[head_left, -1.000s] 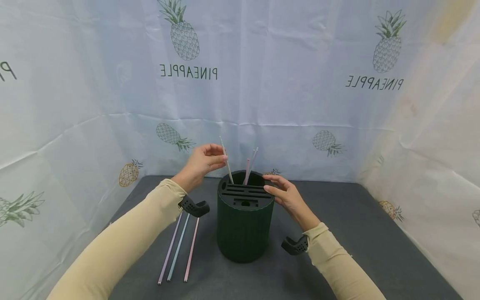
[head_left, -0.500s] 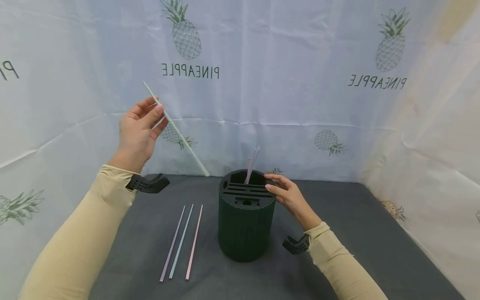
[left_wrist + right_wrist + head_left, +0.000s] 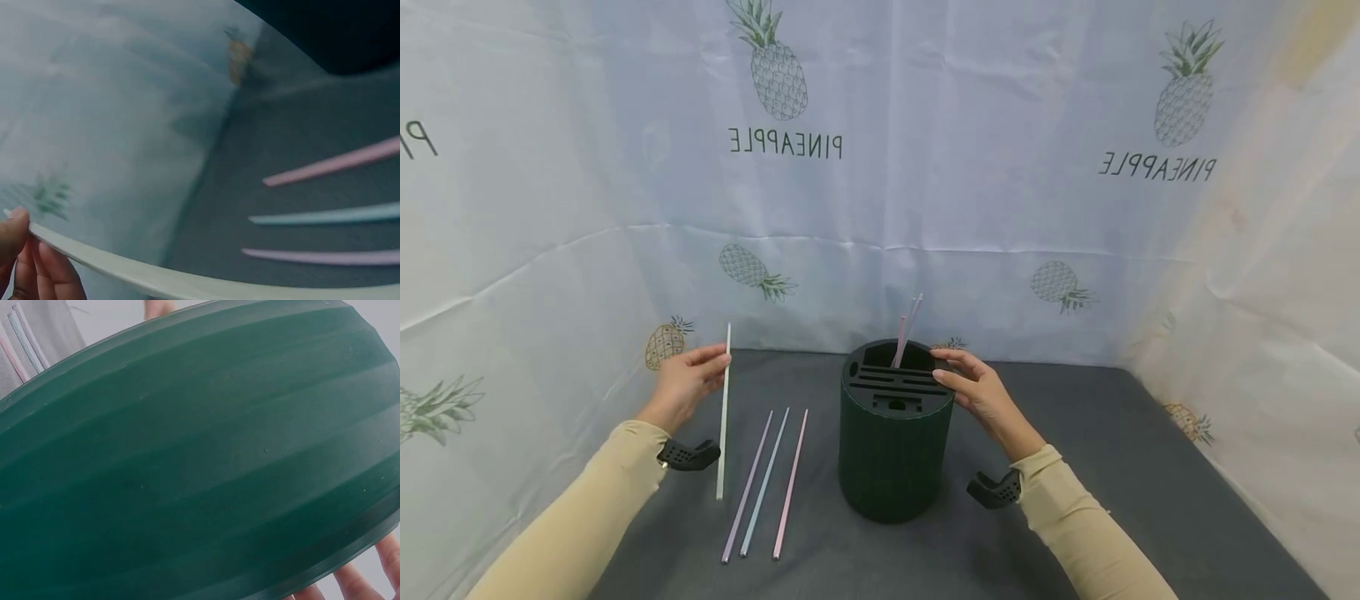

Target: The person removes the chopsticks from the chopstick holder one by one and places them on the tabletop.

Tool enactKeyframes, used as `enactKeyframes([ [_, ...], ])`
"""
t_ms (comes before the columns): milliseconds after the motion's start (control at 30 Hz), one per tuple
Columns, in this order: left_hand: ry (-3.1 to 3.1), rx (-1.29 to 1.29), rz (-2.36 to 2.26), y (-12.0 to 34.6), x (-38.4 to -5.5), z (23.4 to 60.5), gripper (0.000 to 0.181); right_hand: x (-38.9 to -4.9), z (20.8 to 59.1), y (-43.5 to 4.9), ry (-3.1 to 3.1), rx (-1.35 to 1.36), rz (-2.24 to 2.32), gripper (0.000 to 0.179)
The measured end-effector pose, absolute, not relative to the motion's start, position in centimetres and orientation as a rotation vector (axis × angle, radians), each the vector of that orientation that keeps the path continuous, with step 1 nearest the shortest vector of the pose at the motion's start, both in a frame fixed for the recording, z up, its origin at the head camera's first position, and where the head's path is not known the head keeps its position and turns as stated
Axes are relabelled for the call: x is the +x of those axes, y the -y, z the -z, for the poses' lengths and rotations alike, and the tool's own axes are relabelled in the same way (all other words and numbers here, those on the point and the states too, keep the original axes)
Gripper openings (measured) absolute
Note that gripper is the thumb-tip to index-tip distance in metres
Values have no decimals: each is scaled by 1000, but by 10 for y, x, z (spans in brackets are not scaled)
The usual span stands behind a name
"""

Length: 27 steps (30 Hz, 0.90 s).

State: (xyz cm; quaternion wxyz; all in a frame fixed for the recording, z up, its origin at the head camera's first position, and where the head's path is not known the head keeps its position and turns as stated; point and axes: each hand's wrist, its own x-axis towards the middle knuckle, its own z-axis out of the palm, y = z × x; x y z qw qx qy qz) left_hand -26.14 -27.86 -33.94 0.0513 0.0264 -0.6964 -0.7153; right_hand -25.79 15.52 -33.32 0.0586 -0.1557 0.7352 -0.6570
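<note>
My left hand (image 3: 688, 387) pinches a pale green chopstick (image 3: 724, 433) near its top end. The chopstick stands nearly upright at the left; whether its lower end touches the table I cannot tell. To its right a lilac (image 3: 747, 492), a light blue (image 3: 764, 483) and a pink chopstick (image 3: 791, 485) lie side by side. My right hand (image 3: 979, 392) rests its fingers and thumb on the right rim of a dark green utensil holder (image 3: 891, 467). Pink and pale chopsticks (image 3: 901, 340) lean in its back opening, their lower parts hidden.
Narrow slots (image 3: 897, 382) cross the top of the holder, which stands on a dark grey table (image 3: 1075, 467). A pale curtain printed with pineapples (image 3: 970, 217) closes off the back and both sides.
My left hand has lifted the pale green chopstick from the holder's opening, swung it up and left, then lowered it beside the lying chopsticks. The right hand has stayed at the rim.
</note>
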Motion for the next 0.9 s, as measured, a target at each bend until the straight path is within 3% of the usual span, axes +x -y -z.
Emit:
enactKeyframes([
  [100, 2277, 155, 2057, 281, -263, 369, 47, -257, 334, -155, -2228, -476, 1990, 50],
  [167, 2359, 201, 1979, 281, -264, 385, 50, -257, 334, -155, -2230, -482, 1992, 50],
  [400, 2478, 272, 1883, 280, -263, 417, 46, -257, 333, -156, -2235, -483, 1988, 50],
  [900, 2588, 289, 1778, 268, -266, 439, 36, -259, 334, -158, -2209, -486, 1996, 50],
])
